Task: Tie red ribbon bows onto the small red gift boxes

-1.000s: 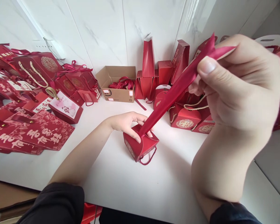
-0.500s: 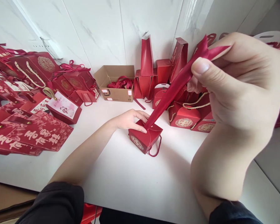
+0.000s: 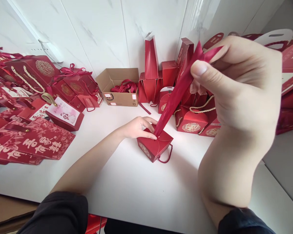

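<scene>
A small red gift box (image 3: 152,146) with a gold emblem and a red cord handle sits on the white table. My left hand (image 3: 139,127) rests on its top, thumb and fingers around the base of a dark red ribbon (image 3: 172,99). That ribbon rises from the top of the box toward the upper right. Its upper end is pinched between the thumb and fingers of my right hand (image 3: 234,74), close to the camera, and two pointed tips stick out past the grip.
An open cardboard box (image 3: 122,99) holding red ribbons stands against the wall. Red gift boxes (image 3: 190,123) are grouped behind my right hand. Many decorated red bags (image 3: 46,139) and boxes fill the left side of the white table (image 3: 136,191).
My right hand has moved left with the ribbon's upper end. The small box sits slightly further right in view, with my left hand still on it.
</scene>
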